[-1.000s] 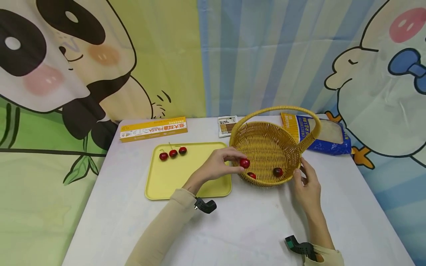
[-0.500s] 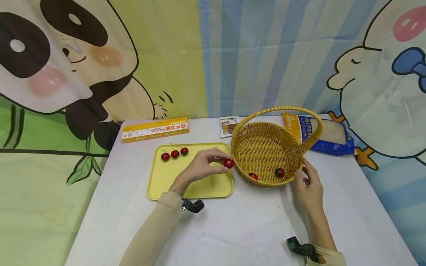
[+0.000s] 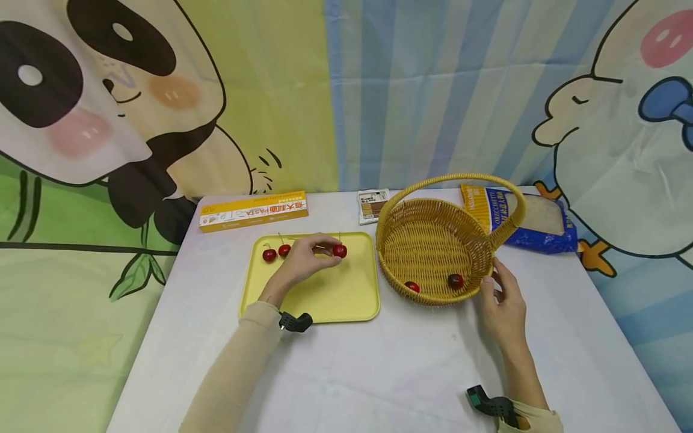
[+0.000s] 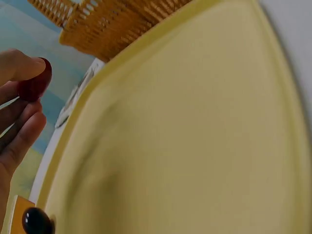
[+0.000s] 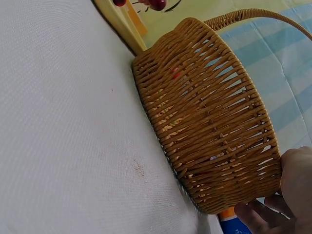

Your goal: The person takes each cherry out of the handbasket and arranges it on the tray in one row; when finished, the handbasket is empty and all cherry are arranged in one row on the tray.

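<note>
My left hand (image 3: 305,260) pinches a red cherry (image 3: 340,251) by thumb and fingertips above the yellow tray (image 3: 346,307). In the left wrist view the same cherry (image 4: 36,83) shows between thumb and fingers. Two cherries with stems, one of them (image 3: 269,255) farthest left, lie at the tray's back left; a dark cherry (image 4: 36,222) shows at the bottom of the left wrist view. My right hand (image 3: 502,300) holds the right side of the woven basket (image 3: 428,240), thumb near its rim. Inside the basket are a dark red cherry (image 3: 455,281) and another cherry (image 3: 412,287) by the front wall.
A pasta box (image 3: 253,211) lies at the table's back left. Behind the tray and basket are a small white packet (image 3: 372,204) and a blue and yellow pasta bag (image 3: 533,222). The basket's tall handle (image 3: 460,176) arches over it. A printed curtain (image 3: 411,90) hangs behind the table.
My left hand has moved left with the cherry, from over the basket's left rim to above the tray, and now hides the third tray cherry. The right hand stays on the basket.
</note>
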The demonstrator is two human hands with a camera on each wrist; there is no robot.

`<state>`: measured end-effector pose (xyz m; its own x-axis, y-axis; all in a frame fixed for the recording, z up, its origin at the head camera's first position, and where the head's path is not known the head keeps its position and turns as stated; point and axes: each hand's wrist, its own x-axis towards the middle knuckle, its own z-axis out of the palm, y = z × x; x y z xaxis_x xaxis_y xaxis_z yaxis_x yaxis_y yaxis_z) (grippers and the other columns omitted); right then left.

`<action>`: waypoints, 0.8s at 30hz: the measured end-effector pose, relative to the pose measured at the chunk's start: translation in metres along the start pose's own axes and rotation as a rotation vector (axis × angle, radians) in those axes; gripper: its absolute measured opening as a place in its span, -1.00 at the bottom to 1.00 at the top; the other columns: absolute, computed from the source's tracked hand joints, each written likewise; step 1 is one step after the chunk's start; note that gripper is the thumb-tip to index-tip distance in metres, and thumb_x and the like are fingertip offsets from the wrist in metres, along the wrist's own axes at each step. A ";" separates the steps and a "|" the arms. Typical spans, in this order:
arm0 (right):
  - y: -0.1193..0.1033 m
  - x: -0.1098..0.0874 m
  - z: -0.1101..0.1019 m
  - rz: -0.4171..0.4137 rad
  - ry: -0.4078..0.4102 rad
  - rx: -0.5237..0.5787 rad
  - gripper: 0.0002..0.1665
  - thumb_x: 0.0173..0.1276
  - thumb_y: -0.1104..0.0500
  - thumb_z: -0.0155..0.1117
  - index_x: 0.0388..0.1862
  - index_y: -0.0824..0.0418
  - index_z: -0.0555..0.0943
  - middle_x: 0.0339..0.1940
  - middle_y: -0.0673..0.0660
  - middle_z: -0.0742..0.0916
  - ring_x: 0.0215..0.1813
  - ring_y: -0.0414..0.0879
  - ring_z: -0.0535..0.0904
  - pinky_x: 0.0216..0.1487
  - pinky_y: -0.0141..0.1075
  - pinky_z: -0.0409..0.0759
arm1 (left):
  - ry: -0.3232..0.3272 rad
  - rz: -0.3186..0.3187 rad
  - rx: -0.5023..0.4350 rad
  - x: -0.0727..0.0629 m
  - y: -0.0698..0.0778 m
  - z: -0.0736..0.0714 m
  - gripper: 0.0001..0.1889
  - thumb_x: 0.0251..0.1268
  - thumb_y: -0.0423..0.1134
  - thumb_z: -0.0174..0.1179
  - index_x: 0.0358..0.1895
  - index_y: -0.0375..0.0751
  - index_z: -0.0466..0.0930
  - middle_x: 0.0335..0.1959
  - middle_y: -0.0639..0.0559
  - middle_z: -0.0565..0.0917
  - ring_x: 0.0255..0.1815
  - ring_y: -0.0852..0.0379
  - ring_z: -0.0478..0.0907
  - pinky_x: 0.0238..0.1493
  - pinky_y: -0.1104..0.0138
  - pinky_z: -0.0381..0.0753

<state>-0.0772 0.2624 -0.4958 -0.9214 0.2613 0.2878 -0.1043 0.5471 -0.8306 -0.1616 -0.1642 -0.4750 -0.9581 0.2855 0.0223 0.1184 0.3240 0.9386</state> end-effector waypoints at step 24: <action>-0.001 0.001 0.001 -0.006 0.004 -0.004 -0.40 0.65 0.20 0.07 0.61 0.09 0.37 0.52 0.18 0.52 0.31 -0.59 0.41 0.03 -0.80 0.44 | 0.075 -0.042 0.258 0.011 -0.013 -0.030 -0.63 0.24 -0.30 0.50 0.13 -0.12 0.75 0.03 -0.03 0.77 0.04 -0.04 0.70 0.11 0.07 0.73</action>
<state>-0.0787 0.2620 -0.4953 -0.9194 0.2606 0.2947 -0.1087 0.5515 -0.8270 -0.1812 -0.1927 -0.4770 -0.9791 0.2024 0.0191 0.1310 0.5560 0.8208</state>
